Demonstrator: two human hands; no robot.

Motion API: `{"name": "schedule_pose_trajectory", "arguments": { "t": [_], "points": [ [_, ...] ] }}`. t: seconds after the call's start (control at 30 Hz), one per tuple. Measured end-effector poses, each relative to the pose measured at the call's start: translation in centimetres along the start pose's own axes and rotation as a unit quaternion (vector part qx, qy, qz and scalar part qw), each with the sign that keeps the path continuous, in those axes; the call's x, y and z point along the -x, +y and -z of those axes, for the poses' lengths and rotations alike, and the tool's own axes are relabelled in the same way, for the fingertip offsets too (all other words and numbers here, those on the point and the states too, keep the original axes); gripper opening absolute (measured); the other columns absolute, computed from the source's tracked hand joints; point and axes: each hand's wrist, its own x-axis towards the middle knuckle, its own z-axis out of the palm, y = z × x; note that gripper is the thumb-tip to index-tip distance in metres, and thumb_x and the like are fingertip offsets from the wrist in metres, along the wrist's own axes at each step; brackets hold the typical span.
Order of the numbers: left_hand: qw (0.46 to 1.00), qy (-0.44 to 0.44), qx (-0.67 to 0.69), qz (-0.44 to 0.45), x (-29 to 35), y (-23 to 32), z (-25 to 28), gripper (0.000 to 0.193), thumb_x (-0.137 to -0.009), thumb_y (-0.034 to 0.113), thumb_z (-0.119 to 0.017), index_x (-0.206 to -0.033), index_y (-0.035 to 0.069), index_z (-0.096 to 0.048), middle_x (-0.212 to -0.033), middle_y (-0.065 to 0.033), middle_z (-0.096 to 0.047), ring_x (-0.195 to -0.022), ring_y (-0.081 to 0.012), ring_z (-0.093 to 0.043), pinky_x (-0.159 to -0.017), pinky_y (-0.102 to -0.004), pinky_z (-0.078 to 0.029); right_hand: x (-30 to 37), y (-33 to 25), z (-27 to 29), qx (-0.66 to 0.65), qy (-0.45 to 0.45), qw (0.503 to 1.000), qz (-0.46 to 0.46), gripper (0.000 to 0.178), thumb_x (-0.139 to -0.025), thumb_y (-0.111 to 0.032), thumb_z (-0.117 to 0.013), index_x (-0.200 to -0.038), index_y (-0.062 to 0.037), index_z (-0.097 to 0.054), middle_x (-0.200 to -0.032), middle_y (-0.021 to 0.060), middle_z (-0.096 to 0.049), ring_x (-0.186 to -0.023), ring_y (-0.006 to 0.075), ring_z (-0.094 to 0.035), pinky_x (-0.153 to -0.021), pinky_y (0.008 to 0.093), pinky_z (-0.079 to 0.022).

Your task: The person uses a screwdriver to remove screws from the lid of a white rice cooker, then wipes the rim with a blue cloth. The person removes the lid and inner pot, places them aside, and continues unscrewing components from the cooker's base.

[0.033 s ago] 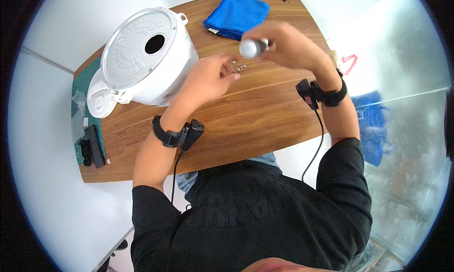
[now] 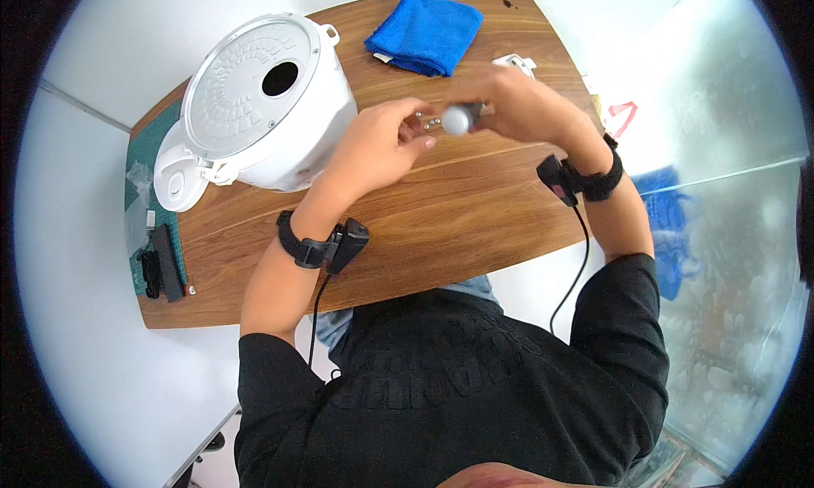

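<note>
My left hand (image 2: 380,142) is low over the wooden table, beside the rice cooker's white body. Its thumb and fingers are curled but apart, next to several small silver screws (image 2: 430,124) lying on the wood. My right hand (image 2: 517,106) is closed round a grey tool with a rounded whitish end (image 2: 457,120); its far part is hidden by the hand, so I cannot tell its exact kind. The white rice cooker (image 2: 318,119) lies tipped over at the left, its round base with a dark hole facing up.
A folded blue cloth (image 2: 428,32) lies at the table's far edge. Behind my right hand is a small white plastic part (image 2: 515,63). On the left, a green mat (image 2: 144,161) carries a dark grey bar (image 2: 169,263) and clear plastic. Cables hang from both wrist straps.
My right hand has come nearer and slightly right with the grey tool, closer to the screws. The white plastic part behind it now shows. My left hand has barely moved.
</note>
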Motion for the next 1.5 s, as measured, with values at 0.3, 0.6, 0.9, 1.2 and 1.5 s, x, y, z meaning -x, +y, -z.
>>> {"name": "schedule_pose_trajectory", "arguments": {
  "t": [0.3,0.6,0.9,1.2,1.5],
  "points": [
    [0.994,-0.104,0.015,-0.007,0.2,0.1,-2.6,0.030,-0.087,0.013,-0.078,-0.113,0.000,-0.070,-0.094,-0.0158,-0.074,-0.081,-0.0224,-0.071,-0.075,-0.0345,-0.056,3.7,1.6,-5.0,0.094,-0.123,0.988,0.021,0.037,-0.072,0.002,-0.077,-0.107,-0.0105,-0.074,-0.098,0.0064,-0.071,-0.105,0.0315,-0.063,-0.087,0.0407,-0.057],
    [0.989,-0.126,-0.024,-0.076,4.5,-0.1,-0.4,0.042,-0.086,0.015,-0.078,-0.125,0.005,-0.067,-0.104,-0.0145,-0.073,-0.094,-0.0296,-0.071,-0.086,-0.0405,-0.056,3.8,1.8,-6.1,0.144,-0.225,0.963,-0.025,0.046,-0.070,0.000,-0.081,-0.113,-0.0091,-0.069,-0.115,0.0079,-0.064,-0.114,0.0323,-0.059,-0.094,0.0404,-0.057],
    [0.988,0.108,-0.020,-0.111,14.5,1.0,9.3,0.021,-0.085,0.008,-0.079,-0.106,0.007,-0.075,-0.099,-0.0084,-0.075,-0.091,-0.0193,-0.071,-0.077,-0.0340,-0.056,1.8,0.0,-2.8,0.066,-0.186,0.973,-0.116,0.053,-0.081,0.005,-0.070,-0.132,-0.0080,-0.064,-0.128,0.0155,-0.064,-0.125,0.0353,-0.056,-0.105,0.0428,-0.049],
    [0.945,0.309,-0.104,-0.009,14.9,-4.9,17.8,0.073,-0.079,0.030,-0.089,-0.141,0.011,-0.056,-0.148,-0.0139,-0.052,-0.138,-0.0321,-0.049,-0.113,-0.0491,-0.041,-7.6,-4.3,-0.7,-0.215,0.124,0.965,-0.090,0.051,-0.092,-0.017,-0.078,-0.138,-0.0056,-0.061,-0.132,0.0139,-0.067,-0.123,0.0268,-0.063,-0.100,0.0425,-0.054],
    [0.977,0.209,-0.038,0.009,12.7,-7.4,19.1,0.089,-0.071,0.045,-0.093,-0.144,0.010,-0.056,-0.154,-0.0204,-0.048,-0.139,-0.0348,-0.048,-0.115,-0.0459,-0.039,-12.8,-6.0,-5.3,-0.165,0.113,0.977,-0.076,0.104,-0.068,-0.039,-0.095,-0.154,-0.0111,-0.045,-0.154,0.0239,-0.046,-0.147,0.0399,-0.039,-0.119,0.0540,-0.037]
  ]
}}
